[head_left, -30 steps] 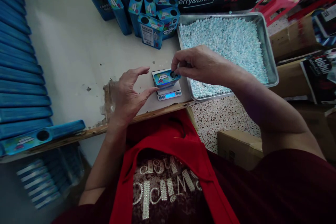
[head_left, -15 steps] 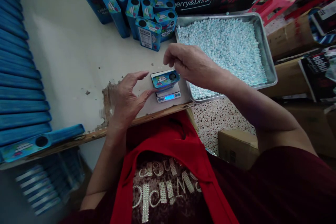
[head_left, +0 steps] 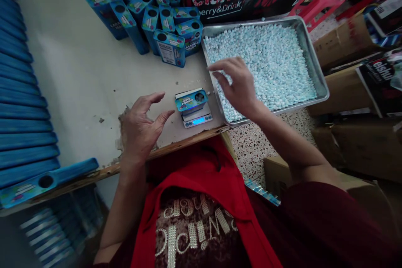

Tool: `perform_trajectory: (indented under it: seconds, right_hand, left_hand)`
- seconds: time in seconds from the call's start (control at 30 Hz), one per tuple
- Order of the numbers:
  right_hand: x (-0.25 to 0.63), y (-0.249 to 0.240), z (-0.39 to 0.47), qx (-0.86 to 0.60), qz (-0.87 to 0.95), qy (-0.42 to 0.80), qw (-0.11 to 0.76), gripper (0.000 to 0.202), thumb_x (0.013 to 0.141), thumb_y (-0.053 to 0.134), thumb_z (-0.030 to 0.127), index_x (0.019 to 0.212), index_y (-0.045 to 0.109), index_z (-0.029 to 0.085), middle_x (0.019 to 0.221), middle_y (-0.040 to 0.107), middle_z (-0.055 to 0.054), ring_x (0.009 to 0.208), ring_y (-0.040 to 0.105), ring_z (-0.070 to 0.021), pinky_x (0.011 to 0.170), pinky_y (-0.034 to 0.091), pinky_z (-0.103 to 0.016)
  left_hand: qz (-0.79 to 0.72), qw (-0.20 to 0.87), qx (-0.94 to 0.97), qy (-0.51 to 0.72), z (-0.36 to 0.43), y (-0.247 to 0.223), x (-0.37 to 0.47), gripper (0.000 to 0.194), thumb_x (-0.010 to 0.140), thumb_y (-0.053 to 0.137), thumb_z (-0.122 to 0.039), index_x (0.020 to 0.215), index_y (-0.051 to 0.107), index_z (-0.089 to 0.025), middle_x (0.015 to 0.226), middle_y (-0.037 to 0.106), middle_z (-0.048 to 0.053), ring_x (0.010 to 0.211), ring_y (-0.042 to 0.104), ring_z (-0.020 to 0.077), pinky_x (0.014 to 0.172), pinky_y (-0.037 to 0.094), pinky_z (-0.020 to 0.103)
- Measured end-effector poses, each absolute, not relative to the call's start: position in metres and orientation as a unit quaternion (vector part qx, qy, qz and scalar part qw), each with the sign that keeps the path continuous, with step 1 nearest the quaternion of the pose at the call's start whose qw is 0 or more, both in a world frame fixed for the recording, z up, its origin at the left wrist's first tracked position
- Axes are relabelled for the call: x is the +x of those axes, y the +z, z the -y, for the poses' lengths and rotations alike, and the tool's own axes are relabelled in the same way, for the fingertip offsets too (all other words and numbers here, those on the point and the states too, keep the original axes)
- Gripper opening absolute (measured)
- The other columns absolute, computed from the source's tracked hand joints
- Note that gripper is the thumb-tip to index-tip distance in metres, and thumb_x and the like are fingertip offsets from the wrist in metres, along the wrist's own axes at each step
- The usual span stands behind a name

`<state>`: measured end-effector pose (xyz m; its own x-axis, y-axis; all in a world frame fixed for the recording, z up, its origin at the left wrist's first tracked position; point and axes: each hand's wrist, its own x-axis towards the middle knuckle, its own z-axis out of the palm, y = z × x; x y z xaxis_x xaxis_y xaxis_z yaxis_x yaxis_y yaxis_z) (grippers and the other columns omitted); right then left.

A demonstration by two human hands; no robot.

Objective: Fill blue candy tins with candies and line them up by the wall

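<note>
A blue candy box [head_left: 187, 101] with a round hole in its top stands on a small digital scale [head_left: 205, 118] whose display glows blue. Pale candies show in the hole. To the left of the box is my left hand [head_left: 141, 123], thumb and fingers apart, touching nothing. My right hand [head_left: 237, 86] hovers over the near left side of a metal tray [head_left: 325, 88] of small pale blue and white candies [head_left: 266, 58]. Its thumb and fingers are apart, and I see nothing between them.
Several upright blue boxes [head_left: 171, 46] cluster at the back of the white table [head_left: 72, 79]. Flat blue cartons [head_left: 25, 125] line its left side. Behind the tray are a black printed carton [head_left: 220, 0] and a red stool [head_left: 309, 0]. Cardboard boxes [head_left: 348, 79] stand at right.
My right hand has moved from above the box to the right, over the tray, and its fingers have opened. My left hand has drawn back from the box. The view has shifted slightly.
</note>
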<state>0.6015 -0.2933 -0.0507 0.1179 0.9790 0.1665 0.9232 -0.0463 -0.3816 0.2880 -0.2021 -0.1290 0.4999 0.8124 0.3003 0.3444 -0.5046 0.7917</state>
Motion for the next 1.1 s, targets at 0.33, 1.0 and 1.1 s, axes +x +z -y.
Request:
perform_trajectory:
  seconds: [0.33,1.0,1.1]
  right_hand:
    - [0.634,-0.103,0.252,-0.652,0.747,0.127,-0.014,0.028,0.102,0.082,0.025,0.125,0.093,0.014,0.201,0.044,-0.014,0.191,0.019,-0.0597,0.154,0.013,-0.084]
    - [0.602,-0.037,0.285,-0.591,0.749,0.111,0.277,0.014,0.096,0.084,0.022,0.106,0.09,0.03,0.163,0.077,-0.007,0.169,0.06,-0.0448,0.145,0.042,-0.075]
    - [0.604,-0.039,0.285,-0.583,0.747,0.114,0.299,0.021,0.096,0.084,0.024,0.115,0.091,0.031,0.161,0.078,-0.008,0.162,0.065,-0.0437,0.141,0.047,-0.073]
  left_hand:
    - [-0.407,0.336,0.772,0.355,0.195,-0.128,0.289,0.049,0.107,0.097,-0.055,0.145,0.085,-0.025,0.138,0.09,0.008,0.13,0.087,0.0273,0.121,0.071,0.046]
    - [-0.373,0.365,0.772,0.362,0.203,-0.121,0.282,0.051,0.105,0.097,-0.056,0.147,0.083,-0.031,0.14,0.089,0.008,0.131,0.087,0.0293,0.123,0.071,0.05]
    - [-0.355,0.355,0.788,0.355,0.208,-0.113,0.292,0.055,0.106,0.097,-0.059,0.151,0.081,-0.032,0.145,0.089,0.008,0.135,0.086,0.0302,0.126,0.071,0.052]
